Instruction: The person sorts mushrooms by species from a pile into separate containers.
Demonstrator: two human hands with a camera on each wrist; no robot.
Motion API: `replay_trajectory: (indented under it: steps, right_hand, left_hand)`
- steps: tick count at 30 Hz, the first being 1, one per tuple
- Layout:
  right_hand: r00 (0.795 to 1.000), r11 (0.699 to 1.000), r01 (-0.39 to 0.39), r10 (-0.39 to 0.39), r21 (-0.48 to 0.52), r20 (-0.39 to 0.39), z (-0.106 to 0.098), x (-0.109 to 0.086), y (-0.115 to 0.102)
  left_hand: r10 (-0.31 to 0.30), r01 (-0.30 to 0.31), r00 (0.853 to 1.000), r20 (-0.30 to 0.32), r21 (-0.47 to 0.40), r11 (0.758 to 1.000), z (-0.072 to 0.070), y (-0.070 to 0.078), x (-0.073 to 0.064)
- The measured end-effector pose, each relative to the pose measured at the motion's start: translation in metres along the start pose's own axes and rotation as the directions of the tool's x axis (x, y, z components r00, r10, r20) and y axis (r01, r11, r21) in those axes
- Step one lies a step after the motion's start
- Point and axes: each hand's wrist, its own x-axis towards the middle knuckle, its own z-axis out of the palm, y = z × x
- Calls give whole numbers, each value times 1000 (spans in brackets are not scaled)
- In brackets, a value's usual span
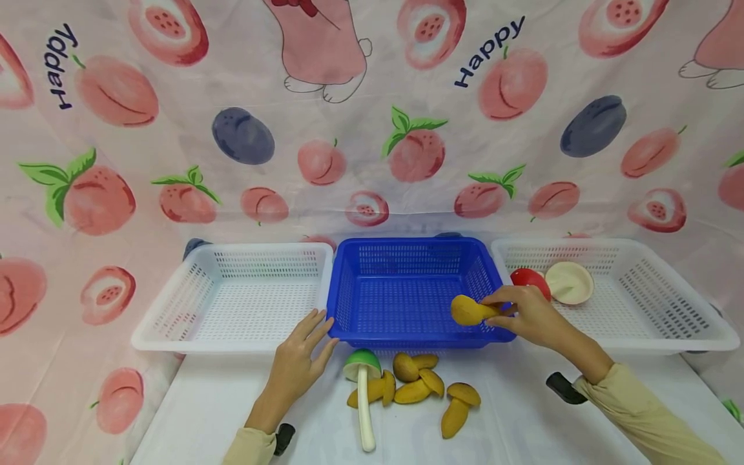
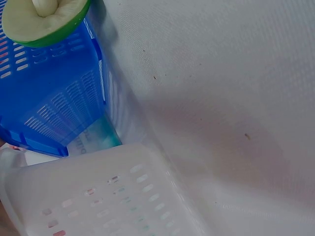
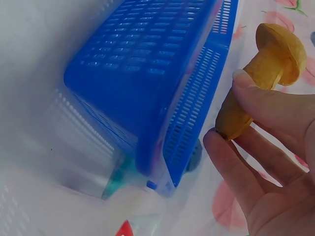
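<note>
Between thumb and fingers, my right hand (image 1: 531, 314) pinches a yellow-brown toy mushroom (image 1: 469, 310) by its stem, above the right front corner of the blue basket (image 1: 407, 339). The right wrist view shows the mushroom (image 3: 266, 64) with its cap pointing away from the palm. My left hand (image 1: 298, 356) has its fingers spread at the left front corner of the blue basket, by the white basket's edge; whether it touches either cannot be told. Before the blue basket lie a green-capped mushroom (image 1: 363, 400) with a long white stem and several yellow-brown mushrooms (image 1: 456, 410).
A white basket (image 1: 232, 344) stands left of the blue one. Another white basket (image 1: 657, 345) on the right holds a red-capped item (image 1: 530, 279) and a cream-coloured mushroom (image 1: 572, 283). Behind the baskets hangs a fruit-print cloth (image 1: 360, 123).
</note>
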Motion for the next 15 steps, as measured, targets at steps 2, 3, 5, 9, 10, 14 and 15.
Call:
replay_trajectory:
  steps: [2,3,5,9,10,14,15]
  right_hand:
    - [1000,1000,10,-10,6,1,3,3,3]
    - [1000,1000,11,-11,8,1,4,5,5]
    - [1000,1000,5,-5,10,5,8,8,8]
    - [999,1000,-23,22,20,38,15,14,13]
    - [998,999,-28,27,21,49,16,15,14]
    - [995,999,-42,41,14,90,24,20,18]
    - [994,999,-44,42,10,97,26,21,20]
  left_hand:
    - [7,-7,1000,-4,0,1000,0,0,0]
    - [9,-9,1000,-6,1,1000,0,-1,1]
    - [13,-13,1000,-8,1,1000,0,-1,1]
    - [6,-6,1000,-4,3,1000,0,-1,1]
    - [5,-5,1000,-3,3,1000,0,0,1]
    - [9,-9,1000,-12,-1,1000,0,0,0]
    - [10,-10,1000,-14,-4,1000,1,1,0]
